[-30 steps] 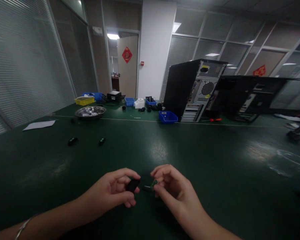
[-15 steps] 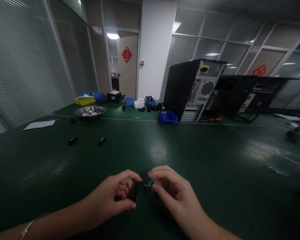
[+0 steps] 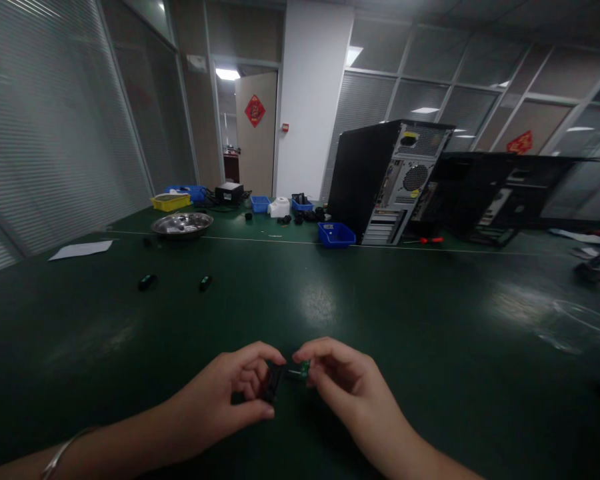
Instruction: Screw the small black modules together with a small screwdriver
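Gripped in L hand [image 3: 215,393], sm. black plastic piece [image 3: 274,385] has turned near-upright, likely facing the sm. green circuit board [image 3: 305,369] w/ metal pin, pinched by R hand [image 3: 357,387].

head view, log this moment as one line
left hand: holds black casing | right hand: holds green board | casing and board: apart | metal bowl: behind hands

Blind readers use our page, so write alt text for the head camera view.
Left hand holds a black part and right hand a small green part, close together above a green table. Behind stand a metal bowl and a computer tower.
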Tool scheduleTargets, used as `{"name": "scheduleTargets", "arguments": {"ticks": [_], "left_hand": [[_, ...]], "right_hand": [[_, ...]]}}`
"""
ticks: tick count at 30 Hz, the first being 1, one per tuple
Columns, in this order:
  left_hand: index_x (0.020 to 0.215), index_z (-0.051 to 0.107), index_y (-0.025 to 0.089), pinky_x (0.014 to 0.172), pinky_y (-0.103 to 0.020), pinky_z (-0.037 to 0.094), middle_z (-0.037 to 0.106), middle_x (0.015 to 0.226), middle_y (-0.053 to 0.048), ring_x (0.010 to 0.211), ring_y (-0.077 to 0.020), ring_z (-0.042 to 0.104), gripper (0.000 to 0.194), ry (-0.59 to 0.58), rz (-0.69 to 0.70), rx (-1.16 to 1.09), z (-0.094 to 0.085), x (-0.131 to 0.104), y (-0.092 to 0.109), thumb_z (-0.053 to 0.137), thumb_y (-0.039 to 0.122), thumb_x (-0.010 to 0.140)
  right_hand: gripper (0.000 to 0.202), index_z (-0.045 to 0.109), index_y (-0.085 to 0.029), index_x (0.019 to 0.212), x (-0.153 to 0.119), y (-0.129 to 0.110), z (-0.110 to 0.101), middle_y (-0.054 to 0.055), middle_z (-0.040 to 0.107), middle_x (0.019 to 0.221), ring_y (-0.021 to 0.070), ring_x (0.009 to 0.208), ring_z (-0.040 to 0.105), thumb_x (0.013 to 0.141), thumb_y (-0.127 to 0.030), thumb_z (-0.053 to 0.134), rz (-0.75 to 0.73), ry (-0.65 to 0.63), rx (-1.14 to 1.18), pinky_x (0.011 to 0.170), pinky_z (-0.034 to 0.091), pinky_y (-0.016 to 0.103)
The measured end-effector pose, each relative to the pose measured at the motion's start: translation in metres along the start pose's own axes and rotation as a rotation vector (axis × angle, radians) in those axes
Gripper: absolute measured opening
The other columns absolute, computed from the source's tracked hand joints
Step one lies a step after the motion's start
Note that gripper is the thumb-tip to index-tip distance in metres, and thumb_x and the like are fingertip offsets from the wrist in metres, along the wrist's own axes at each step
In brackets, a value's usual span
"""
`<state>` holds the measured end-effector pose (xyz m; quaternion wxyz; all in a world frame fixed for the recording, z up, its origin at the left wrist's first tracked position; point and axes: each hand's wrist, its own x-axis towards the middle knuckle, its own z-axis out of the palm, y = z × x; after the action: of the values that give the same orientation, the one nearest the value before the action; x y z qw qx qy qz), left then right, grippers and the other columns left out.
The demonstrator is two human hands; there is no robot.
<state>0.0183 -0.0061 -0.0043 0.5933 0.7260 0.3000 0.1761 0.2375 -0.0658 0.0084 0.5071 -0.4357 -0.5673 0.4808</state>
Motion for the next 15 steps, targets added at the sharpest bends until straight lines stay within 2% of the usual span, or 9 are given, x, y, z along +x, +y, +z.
{"name": "scheduleTargets", "arguments": {"ticks": [7, 11, 15], "left_hand": [[0.123, 0.055, 0.020, 0.070, -0.028, 0.046, 0.061, 0.090, 0.000, 0.078, -0.0153, 0.058, 0.046, -0.003, 0.001, 0.014, -0.0013, 0.0003, -0.0003, 0.071, 0.017, 0.080], [0.124, 0.056, 0.021, 0.069, -0.027, 0.046, 0.060, 0.089, 0.001, 0.076, -0.0148, 0.057, 0.047, -0.007, 0.001, 0.015, -0.0016, 0.0006, -0.0014, 0.071, 0.016, 0.080], [0.125, 0.056, 0.022, 0.067, -0.025, 0.046, 0.060, 0.088, 0.002, 0.074, -0.0135, 0.056, 0.047, -0.001, -0.005, 0.026, -0.0014, -0.0009, 0.0013, 0.071, 0.015, 0.080]], "right_hand": [[0.030, 0.071, -0.019, 0.099, 0.0020, -0.0030, -0.0024, 0.005, 0.070, 0.087, 0.0188, 0.077, 0.066, 0.084, -0.045, 0.076, 0.061, 0.011, 0.125, 0.074, 0.052, 0.032], [0.035, 0.067, -0.019, 0.101, 0.0025, -0.0019, -0.0002, 0.004, 0.068, 0.086, 0.0164, 0.070, 0.065, 0.083, -0.047, 0.077, 0.046, 0.005, 0.198, 0.067, 0.054, 0.031], [0.034, 0.064, -0.019, 0.096, 0.0024, -0.0016, 0.0016, 0.004, 0.067, 0.089, 0.0152, 0.069, 0.064, 0.082, -0.047, 0.078, 0.033, 0.014, 0.225, 0.063, 0.054, 0.028]]}}
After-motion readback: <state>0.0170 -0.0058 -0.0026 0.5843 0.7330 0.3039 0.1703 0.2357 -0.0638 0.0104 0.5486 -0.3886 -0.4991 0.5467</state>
